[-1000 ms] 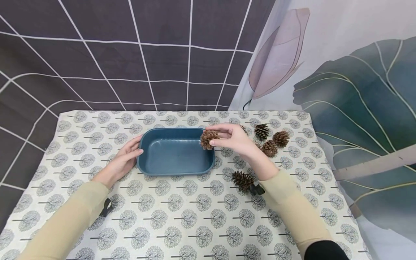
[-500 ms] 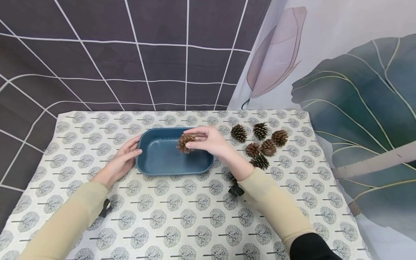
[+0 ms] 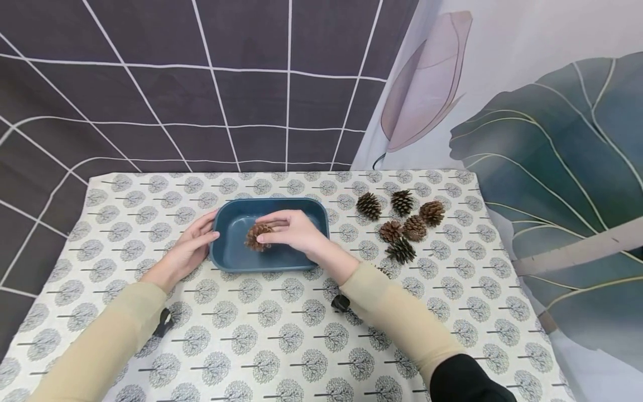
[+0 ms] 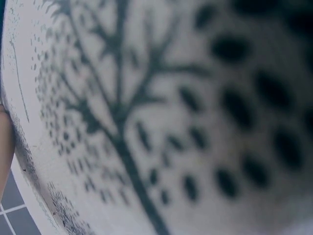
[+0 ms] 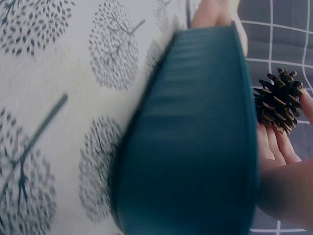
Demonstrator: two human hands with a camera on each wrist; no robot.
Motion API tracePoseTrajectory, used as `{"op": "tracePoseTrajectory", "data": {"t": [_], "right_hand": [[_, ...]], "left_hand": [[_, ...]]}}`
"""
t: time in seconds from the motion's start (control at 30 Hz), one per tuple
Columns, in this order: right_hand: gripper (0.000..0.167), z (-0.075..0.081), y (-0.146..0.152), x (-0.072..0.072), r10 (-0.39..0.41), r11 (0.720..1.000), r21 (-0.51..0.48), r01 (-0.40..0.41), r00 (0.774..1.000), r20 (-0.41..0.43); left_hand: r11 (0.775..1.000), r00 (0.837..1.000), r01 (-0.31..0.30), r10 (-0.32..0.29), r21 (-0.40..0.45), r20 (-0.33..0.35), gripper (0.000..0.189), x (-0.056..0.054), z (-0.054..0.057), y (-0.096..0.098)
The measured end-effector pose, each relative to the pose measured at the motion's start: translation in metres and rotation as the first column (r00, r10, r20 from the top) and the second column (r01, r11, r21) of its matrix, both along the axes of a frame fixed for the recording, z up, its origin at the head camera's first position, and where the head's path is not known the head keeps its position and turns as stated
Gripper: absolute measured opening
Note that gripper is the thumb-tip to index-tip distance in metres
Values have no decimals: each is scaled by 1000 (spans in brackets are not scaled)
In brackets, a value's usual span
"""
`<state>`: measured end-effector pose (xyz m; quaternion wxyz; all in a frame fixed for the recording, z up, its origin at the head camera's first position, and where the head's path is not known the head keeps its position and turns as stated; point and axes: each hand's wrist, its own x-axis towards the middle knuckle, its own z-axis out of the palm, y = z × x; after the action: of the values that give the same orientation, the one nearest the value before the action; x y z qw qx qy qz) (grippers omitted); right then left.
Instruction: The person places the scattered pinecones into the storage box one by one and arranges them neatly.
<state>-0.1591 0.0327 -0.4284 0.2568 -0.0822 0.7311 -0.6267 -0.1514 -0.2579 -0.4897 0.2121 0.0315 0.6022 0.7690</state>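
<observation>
A brown pine cone [image 3: 258,238] is pinched between the thumb and fingers of my right hand [image 3: 293,231], over the left half of a blue rectangular tub [image 3: 306,262]. In the right wrist view the same pine cone [image 5: 279,102] shows past the tub's rim, with fingers [image 5: 276,144] around it. My left hand [image 3: 191,245] rests against the tub's left end, thumb at the rim and fingers along the outer wall. The left wrist view holds mostly blurred tree-print cloth [image 4: 117,122], with a sliver of skin at its left edge.
Right of the tub lies a loose group of several pine cones, among them a dark one [image 3: 401,250] and a brown one [image 3: 432,213]. Another cone [image 3: 384,270] is mostly hidden behind the right sleeve. A dark grid-patterned curtain [image 3: 246,95] hangs behind the table.
My right hand has carried the pine cone leftward from the tub's right rim to over its left half, lower now. The left hand has stayed at the tub's end.
</observation>
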Motion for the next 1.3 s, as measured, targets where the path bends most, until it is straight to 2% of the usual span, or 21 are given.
{"op": "tracePoseTrajectory", "data": {"t": [0.37, 0.57, 0.83, 1.3], "right_hand": [[43, -22, -25, -1, 48, 997, 65, -50, 998, 41], [40, -31, -38, -2, 68, 995, 75, -73, 996, 66], [43, -35, -47, -3, 88, 986, 134, -97, 994, 69], [45, -38, -58, -6, 203, 968, 144, -207, 978, 43]], "left_hand": [[999, 1000, -1, 2, -34, 4, 60, 0, -1, 0], [999, 1000, 14, -14, -37, -20, 65, 0, -3, -1], [1000, 999, 21, -20, 19, -49, 58, 0, -4, 0], [1000, 999, 23, -24, -18, -24, 59, 0, -4, -2]]}}
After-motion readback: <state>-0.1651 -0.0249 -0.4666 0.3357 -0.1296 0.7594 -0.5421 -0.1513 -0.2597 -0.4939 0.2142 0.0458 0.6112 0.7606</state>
